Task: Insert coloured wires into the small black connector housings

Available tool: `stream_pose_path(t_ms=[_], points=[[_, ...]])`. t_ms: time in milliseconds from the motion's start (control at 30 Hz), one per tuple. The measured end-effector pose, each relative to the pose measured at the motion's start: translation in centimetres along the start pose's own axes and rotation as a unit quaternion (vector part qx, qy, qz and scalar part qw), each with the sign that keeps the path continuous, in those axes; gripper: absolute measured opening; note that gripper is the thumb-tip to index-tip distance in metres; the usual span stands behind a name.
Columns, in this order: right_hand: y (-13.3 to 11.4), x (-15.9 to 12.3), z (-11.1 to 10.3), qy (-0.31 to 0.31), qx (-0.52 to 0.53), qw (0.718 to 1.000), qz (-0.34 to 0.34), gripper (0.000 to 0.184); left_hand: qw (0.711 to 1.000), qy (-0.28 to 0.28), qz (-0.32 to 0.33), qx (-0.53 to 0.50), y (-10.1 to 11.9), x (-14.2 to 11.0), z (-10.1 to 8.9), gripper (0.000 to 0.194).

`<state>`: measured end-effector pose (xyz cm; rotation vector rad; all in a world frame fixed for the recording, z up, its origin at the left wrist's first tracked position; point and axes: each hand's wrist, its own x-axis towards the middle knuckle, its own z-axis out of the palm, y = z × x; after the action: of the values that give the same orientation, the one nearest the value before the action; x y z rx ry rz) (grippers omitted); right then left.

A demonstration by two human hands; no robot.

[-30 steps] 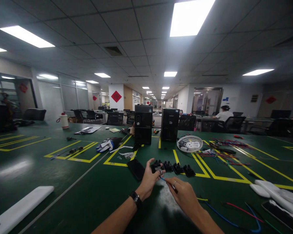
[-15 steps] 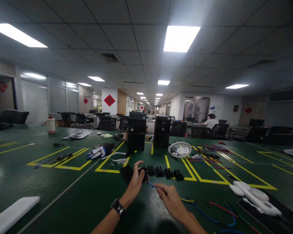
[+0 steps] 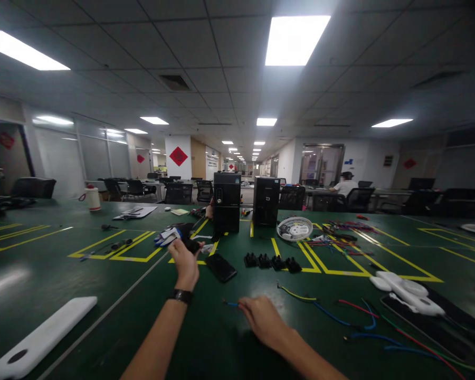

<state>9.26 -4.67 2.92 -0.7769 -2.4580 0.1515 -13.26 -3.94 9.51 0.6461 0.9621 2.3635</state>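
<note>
My left hand [image 3: 185, 266], wrist in a dark watch [image 3: 181, 296], is raised to the left of a black phone-like slab [image 3: 220, 267]. Its fingers are closed around a small black part [image 3: 193, 246], whose details are unclear. Lower and to the right, my right hand [image 3: 264, 320] pinches a short blue wire [image 3: 233, 304], its bare-looking tip pointing left. A row of several black blocks [image 3: 271, 262] sits beyond the right hand. Right of that hand, a yellow-green wire [image 3: 298, 294], a longer blue wire [image 3: 332, 314] and a red wire [image 3: 358, 307] lie loose.
Two black computer towers [image 3: 226, 203] stand at the table's far side. A white basket [image 3: 295, 229] and tangled wires [image 3: 342, 235] are to the right. Gloves [image 3: 168, 236] lie behind my left hand. White plastic pieces [image 3: 409, 295] rest at right, another [image 3: 43, 335] at left.
My left hand has moved left and up with the black part, away from the right hand. The blue wire's tip is now free of that part. The view has shifted slightly.
</note>
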Motion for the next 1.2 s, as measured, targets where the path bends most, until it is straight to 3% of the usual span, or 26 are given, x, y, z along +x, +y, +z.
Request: stream_pose_path(t_ms=[67,133,200,267,333,400,500,567,667,833,933,1133,1200], points=[[-1.3,1.3,2.4,0.006,0.009,1.000,0.013,0.025,0.999,0.012,0.044,0.025,1.6,1.0,-0.3,0.020],[-2.8,3.7,4.1,0.002,0.028,1.000,-0.011,0.023,0.997,-0.035,0.044,0.049,2.2,0.7,-0.1,0.027],[-3.8,6.0,4.8,-0.017,0.021,0.998,-0.059,0.021,0.992,-0.102,0.004,0.078,1.7,-0.4,0.4,0.034],[-3.3,7.0,4.5,-0.018,0.008,0.997,-0.072,0.024,0.982,-0.147,-0.050,0.111,0.5,-1.7,0.7,0.041],[-0.7,6.0,3.2,-0.007,-0.013,0.999,-0.031,0.026,0.969,-0.169,-0.105,0.146,-1.3,-2.9,0.6,0.046],[3.3,3.6,1.2,0.002,-0.064,0.997,0.052,0.027,0.950,-0.198,-0.158,0.184,-3.5,-4.1,0.3,0.046],[9.3,-0.7,-1.8,-0.004,-0.161,0.969,0.185,0.028,0.905,-0.271,-0.198,0.260,-7.0,-5.9,0.4,0.043],[11.6,-2.8,-2.9,-0.028,-0.191,0.958,0.211,0.022,0.866,-0.333,-0.158,0.339,-9.0,-6.7,0.9,0.040],[12.7,-3.9,-3.1,-0.050,-0.196,0.961,0.190,0.015,0.802,-0.388,-0.058,0.450,-10.6,-6.7,1.3,0.045],[12.5,-2.9,-2.4,-0.044,-0.193,0.962,0.190,0.016,0.735,-0.405,0.037,0.542,-10.4,-4.0,1.0,0.041],[12.7,-2.4,-2.5,-0.029,-0.169,0.963,0.206,0.020,0.704,-0.398,0.082,0.583,-10.3,-1.7,1.8,0.032],[12.7,-2.6,-2.8,0.031,-0.088,0.975,0.201,0.018,0.640,-0.471,0.053,0.605,-12.9,2.2,6.3,0.042],[12.7,-2.6,-2.9,0.054,-0.058,0.978,0.194,0.016,0.631,-0.488,0.040,0.601,-13.7,2.6,7.4,0.043]])
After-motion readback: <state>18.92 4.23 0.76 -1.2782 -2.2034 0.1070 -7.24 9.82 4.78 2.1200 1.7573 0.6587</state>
